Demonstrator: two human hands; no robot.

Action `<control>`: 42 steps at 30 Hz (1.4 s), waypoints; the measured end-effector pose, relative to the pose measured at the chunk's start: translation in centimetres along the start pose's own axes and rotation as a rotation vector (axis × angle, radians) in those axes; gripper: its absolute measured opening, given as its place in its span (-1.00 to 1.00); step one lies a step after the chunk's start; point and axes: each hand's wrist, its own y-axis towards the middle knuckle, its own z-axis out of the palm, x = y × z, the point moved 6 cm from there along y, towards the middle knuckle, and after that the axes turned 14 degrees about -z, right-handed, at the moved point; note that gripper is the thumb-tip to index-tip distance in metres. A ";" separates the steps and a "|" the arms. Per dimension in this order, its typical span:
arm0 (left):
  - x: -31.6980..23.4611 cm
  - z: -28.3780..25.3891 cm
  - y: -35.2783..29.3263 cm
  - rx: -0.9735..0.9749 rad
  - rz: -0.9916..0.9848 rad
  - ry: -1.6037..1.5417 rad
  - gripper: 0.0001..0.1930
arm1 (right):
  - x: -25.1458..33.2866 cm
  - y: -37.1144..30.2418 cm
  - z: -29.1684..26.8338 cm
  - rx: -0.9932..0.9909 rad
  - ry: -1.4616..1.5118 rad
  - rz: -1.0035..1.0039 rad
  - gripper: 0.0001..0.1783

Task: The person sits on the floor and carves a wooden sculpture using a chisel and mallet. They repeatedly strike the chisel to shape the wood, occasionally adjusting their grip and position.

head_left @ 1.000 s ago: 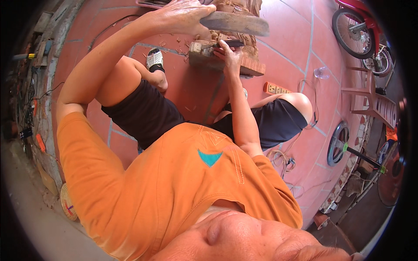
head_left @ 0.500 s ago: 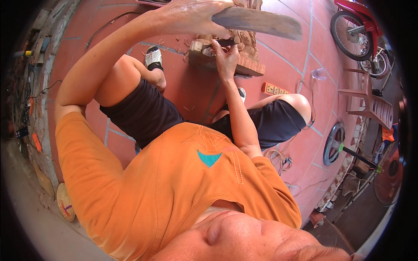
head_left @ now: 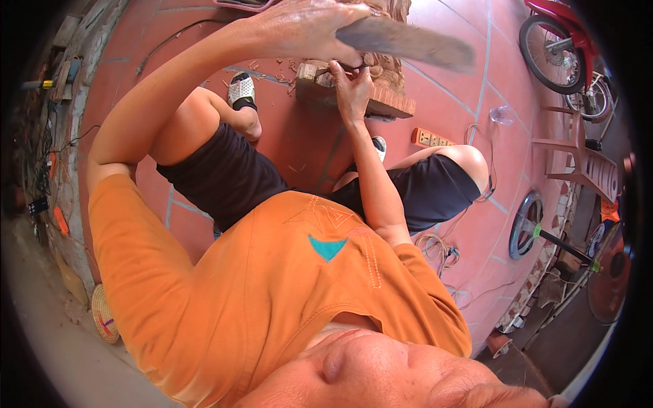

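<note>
My left hand (head_left: pixel 309 30) is closed round one end of a long flat wooden club (head_left: pixel 408 44), which is smeared by motion and reaches out to the right. Under it stands a carved block of brown wood (head_left: pixel 391 102) with a squared base, set on the tiles between my feet. At the near side of this carving, my right hand (head_left: pixel 354 95) pinches a small dark tool, probably a chisel. Most of that tool is hidden behind my fingers and the club, so its tip does not show.
Wood shavings (head_left: pixel 282 71) lie left of the carving on red floor tiles. An orange power strip (head_left: pixel 432 138) and coiled cables (head_left: pixel 442 248) are on the right. Beyond them are a clear plastic cup (head_left: pixel 501 115), a plastic chair (head_left: pixel 581 156), a red motorbike (head_left: pixel 554 51) and a standing fan (head_left: pixel 527 224).
The club has shifted slightly down and right, and its far end is now blurred. My left hand moved with it. My right hand stays at the carving, with less of the dark tool showing.
</note>
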 end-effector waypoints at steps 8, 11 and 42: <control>4.3 5.4 1.9 -0.092 0.060 0.254 -0.43 | -0.9 0.0 0.9 -0.012 0.281 -0.050 -0.66; 2.7 3.0 0.6 0.089 0.004 0.268 -0.45 | -2.9 -0.1 0.3 -0.030 0.528 0.266 -0.64; 5.9 -3.6 -1.9 -0.205 -0.173 0.087 -0.40 | -2.2 0.1 1.9 0.193 0.315 0.190 -0.82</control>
